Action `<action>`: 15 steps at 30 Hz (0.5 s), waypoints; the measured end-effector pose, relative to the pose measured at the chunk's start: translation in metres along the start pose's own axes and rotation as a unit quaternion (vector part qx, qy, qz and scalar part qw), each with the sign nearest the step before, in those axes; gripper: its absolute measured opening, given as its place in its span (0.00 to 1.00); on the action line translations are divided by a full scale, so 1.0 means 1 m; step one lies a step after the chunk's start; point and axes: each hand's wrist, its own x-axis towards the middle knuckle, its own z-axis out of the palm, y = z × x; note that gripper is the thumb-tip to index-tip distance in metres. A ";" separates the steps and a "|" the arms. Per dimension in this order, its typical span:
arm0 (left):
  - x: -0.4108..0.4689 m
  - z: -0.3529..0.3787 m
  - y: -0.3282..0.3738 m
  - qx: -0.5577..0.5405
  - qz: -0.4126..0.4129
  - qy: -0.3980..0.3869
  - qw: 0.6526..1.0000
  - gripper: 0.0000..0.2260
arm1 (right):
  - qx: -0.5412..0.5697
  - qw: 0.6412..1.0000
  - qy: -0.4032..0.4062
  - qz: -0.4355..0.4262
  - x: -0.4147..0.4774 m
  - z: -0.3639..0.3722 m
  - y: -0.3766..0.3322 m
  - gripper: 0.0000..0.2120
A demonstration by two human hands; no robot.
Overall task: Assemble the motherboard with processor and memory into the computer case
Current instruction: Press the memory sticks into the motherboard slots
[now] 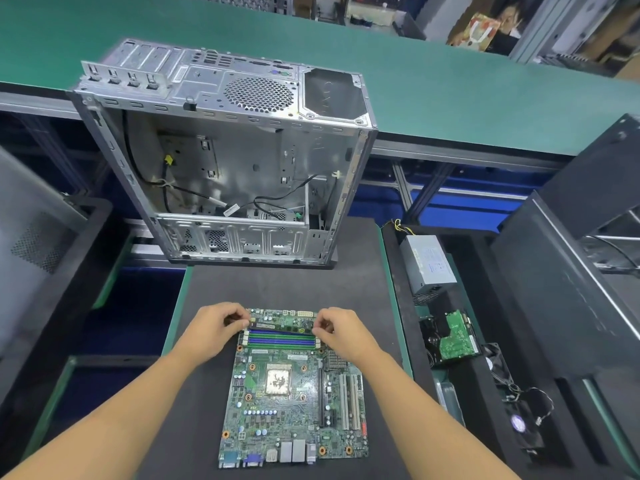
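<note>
Mat (pixel 294 285) | memory stick (pixel 282 327) crosswise — left hand (pixel 214 327), right hand (pixel 341 329) pinch ends

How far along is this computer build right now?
Done: the processor sits in the middle of the motherboard. In hand: the left hand and right hand pinch the ends of a memory stick over the coloured slots. Left: seating that stick, then moving the motherboard into the open case, which has no board in it yet.
</note>
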 end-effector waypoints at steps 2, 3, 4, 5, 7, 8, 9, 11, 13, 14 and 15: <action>0.000 -0.001 0.000 0.011 0.013 -0.002 1.000 0.06 | -0.011 1.000 0.012 -0.005 0.002 0.001 -0.001 0.08; 0.000 -0.002 0.000 0.015 0.016 -0.005 1.000 0.06 | -0.015 1.000 0.015 -0.006 0.002 0.001 -0.001 0.08; 0.000 -0.002 -0.001 0.019 0.018 -0.008 1.000 0.06 | -0.019 1.000 0.015 -0.006 0.003 0.000 -0.002 0.07; 0.001 -0.002 -0.002 0.022 0.019 -0.010 1.000 0.06 | -0.025 1.000 0.012 -0.007 0.003 0.000 -0.002 0.07; 0.001 -0.002 -0.003 0.026 0.021 -0.014 0.999 0.06 | -0.031 0.999 0.008 -0.007 0.003 0.000 -0.001 0.07; 0.001 -0.002 -0.003 0.027 0.024 -0.015 0.999 0.06 | -0.030 0.999 0.009 -0.007 0.003 0.000 -0.001 0.07; 0.001 -0.002 -0.004 0.030 0.028 -0.014 0.999 0.06 | -0.029 0.999 0.011 -0.007 0.003 0.000 0.000 0.07; 0.001 -0.001 -0.004 0.032 0.034 -0.010 0.999 0.05 | -0.035 0.999 0.011 -0.011 0.003 0.001 -0.001 0.07; 0.000 0.000 -0.004 0.032 0.036 -0.002 0.999 0.04 | -0.039 0.999 0.015 -0.012 0.004 0.002 0.000 0.05; 0.000 0.001 -0.005 0.031 0.039 0.005 0.999 0.04 | -0.034 0.999 0.020 -0.013 0.003 0.003 0.000 0.04; 0.000 0.001 -0.005 0.029 0.042 0.013 0.999 0.04 | -0.028 0.999 0.025 -0.016 0.003 0.003 0.001 0.04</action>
